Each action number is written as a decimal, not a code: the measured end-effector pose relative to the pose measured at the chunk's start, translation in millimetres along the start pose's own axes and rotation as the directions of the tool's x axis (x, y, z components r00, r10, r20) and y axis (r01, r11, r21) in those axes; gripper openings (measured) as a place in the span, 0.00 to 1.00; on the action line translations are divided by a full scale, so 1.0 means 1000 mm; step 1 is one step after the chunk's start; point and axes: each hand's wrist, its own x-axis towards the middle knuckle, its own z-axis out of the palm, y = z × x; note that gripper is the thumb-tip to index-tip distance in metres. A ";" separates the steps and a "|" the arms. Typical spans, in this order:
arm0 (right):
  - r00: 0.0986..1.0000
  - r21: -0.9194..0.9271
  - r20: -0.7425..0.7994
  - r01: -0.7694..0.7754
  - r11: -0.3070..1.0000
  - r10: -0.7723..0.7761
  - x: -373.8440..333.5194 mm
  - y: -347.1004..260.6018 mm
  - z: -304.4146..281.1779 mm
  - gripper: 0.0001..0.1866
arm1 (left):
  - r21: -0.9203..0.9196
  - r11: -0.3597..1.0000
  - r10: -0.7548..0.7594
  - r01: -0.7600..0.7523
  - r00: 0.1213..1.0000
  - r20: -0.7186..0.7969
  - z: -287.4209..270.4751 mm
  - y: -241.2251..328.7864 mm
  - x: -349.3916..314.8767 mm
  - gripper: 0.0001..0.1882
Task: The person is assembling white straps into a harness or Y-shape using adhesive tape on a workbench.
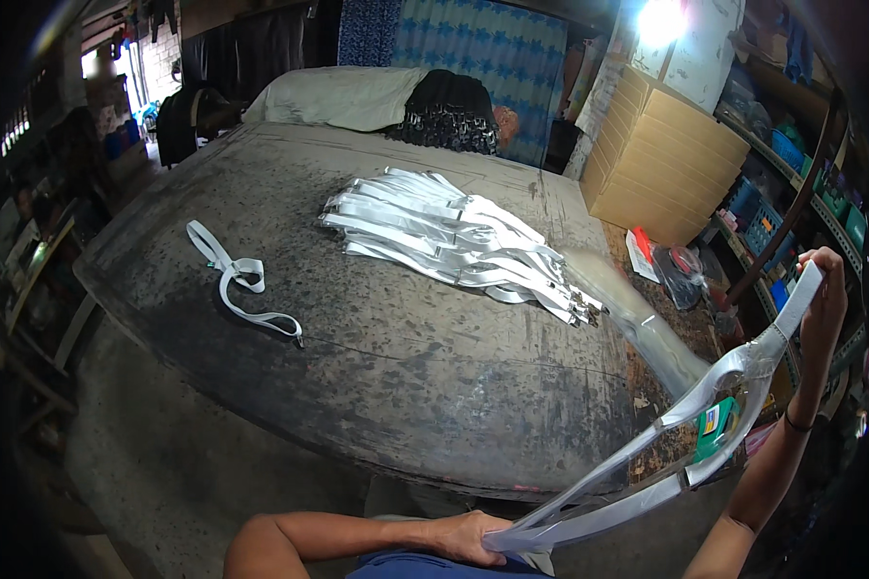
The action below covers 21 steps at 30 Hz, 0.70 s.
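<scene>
A white lanyard [792, 314] with clear plastic film around it is stretched between my two hands at the lower right, its straps parting into a loop. My left hand [468, 536], low near my lap, is closed around its near end. Raised at the far right, my right hand [824, 289] grips the other end. On the table lies a pile of white lanyards [454, 236] in clear plastic, with metal clips at the right end. A single white lanyard [251, 299] lies loosely looped to the left, its metal clip toward me.
The worn dark table [377, 405] fills the middle. Clear plastic film [661, 343] lies by its right edge, near a green packet [716, 429] and a bagged item [681, 275]. A cardboard box [661, 154], black straps [444, 116] and a pale cloth [328, 96] stand behind. Shelves [792, 183] line the right.
</scene>
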 end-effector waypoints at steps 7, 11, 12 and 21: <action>0.996 -0.029 0.050 -0.079 0.996 0.080 -0.032 0.008 -0.004 0.05 | 0.516 0.853 0.126 0.073 0.932 -0.340 -0.064 0.023 -0.043 0.23; 0.961 0.090 0.173 -0.232 0.969 0.214 -0.056 0.016 0.056 0.08 | 0.729 0.568 0.080 0.382 0.856 -0.511 -0.154 0.063 -0.092 0.25; 0.969 0.100 0.129 -0.223 0.970 0.209 -0.061 0.020 0.078 0.10 | 0.756 0.489 0.103 0.436 0.831 -0.546 -0.178 0.074 -0.100 0.24; 0.978 0.116 0.189 -0.113 0.987 0.089 -0.023 0.033 0.299 0.12 | 0.661 -0.120 0.278 0.741 0.664 -0.694 -0.415 0.173 -0.152 0.17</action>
